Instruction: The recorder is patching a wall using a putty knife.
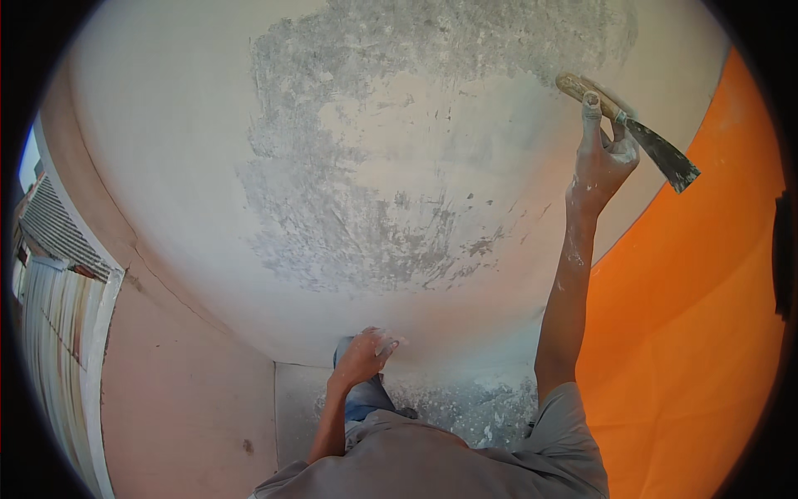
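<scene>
My right hand [603,162] is raised at the upper right, closed round a putty knife [611,108]. The knife has a worn wooden handle and a dark, flared blade pointing down to the right, its edge spotted with white. White residue coats the thumb, fingers and wrist. Low in front of my body, my left hand [366,356] has curled fingers smeared with white; whether they hold a small white lump cannot be made out. Ahead is a pale wall [166,150] with a large rough grey patch [299,108], and smoother whitish filler [391,125] covers part of it.
An orange wall [682,316] stands on the right, and a pinkish wall [183,374] on the left. An opening at the far left shows a corrugated roof [62,220] and pale sheeting [54,316]. White splashes dot the grey floor [474,407] near my legs.
</scene>
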Motion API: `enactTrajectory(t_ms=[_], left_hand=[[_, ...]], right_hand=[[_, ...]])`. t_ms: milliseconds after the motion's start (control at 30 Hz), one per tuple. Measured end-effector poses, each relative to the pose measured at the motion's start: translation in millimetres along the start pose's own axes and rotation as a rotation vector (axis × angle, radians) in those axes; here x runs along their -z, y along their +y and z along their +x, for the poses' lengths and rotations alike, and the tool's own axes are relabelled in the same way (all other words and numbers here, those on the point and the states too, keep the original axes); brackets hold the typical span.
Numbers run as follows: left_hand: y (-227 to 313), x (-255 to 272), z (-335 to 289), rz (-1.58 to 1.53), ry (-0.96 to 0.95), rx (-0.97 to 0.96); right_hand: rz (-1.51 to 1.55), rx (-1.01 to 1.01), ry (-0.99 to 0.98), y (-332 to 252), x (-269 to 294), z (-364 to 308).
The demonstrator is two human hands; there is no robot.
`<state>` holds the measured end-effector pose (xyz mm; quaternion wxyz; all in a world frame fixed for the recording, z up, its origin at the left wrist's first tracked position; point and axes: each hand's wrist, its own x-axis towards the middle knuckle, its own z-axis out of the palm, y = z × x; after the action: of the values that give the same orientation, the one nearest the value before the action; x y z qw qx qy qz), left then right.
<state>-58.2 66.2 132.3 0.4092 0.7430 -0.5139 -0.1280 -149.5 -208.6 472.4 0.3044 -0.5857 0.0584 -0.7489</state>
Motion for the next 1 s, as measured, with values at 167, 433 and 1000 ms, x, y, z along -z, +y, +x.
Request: enactTrajectory(t_ms=[167, 433, 1000], left_hand=[[-2, 1, -3, -0.01, 0.008, -0.007], [-3, 8, 0, -0.02, -0.024, -0.033], [-15, 27, -10, -0.149, 0.006, 0.107]], right_hand=[[0.011, 0.24, 0.109, -27, -24, 39], [-0.369, 0.523, 0.169, -12, -60, 95], [-0.109, 0.665, 0.026, -32, -20, 4]])
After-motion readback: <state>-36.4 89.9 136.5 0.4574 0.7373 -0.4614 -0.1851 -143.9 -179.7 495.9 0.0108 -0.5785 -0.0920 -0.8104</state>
